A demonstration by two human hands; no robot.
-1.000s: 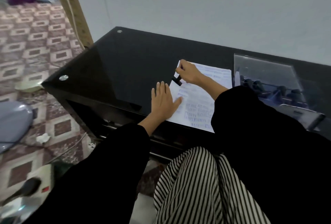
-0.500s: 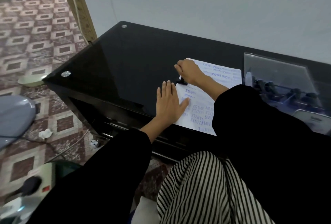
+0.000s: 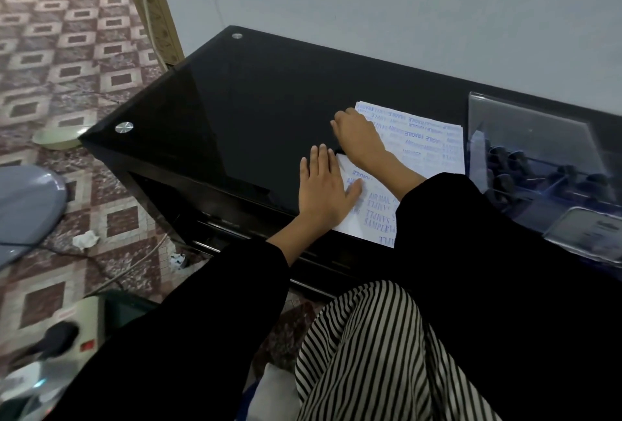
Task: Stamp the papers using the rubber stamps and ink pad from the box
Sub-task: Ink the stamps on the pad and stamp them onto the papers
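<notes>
On the black desk point(image 3: 235, 111) my paper point(image 3: 424, 138) looks mostly stamped; left hand point(image 3: 323, 188) lies flat, right hand point(image 3: 360, 134) curls, its hold hidden.

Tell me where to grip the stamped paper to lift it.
Pinch the paper by its far right corner, coming from the far side: it lies flat, and that corner is bare, while the left hand and right hand cover its left side.

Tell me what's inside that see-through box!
Dark round-topped stamp handles stand in the clear box, in rows between dividers. The black sleeve covers its near left corner, so whatever lies there is hidden.
</notes>
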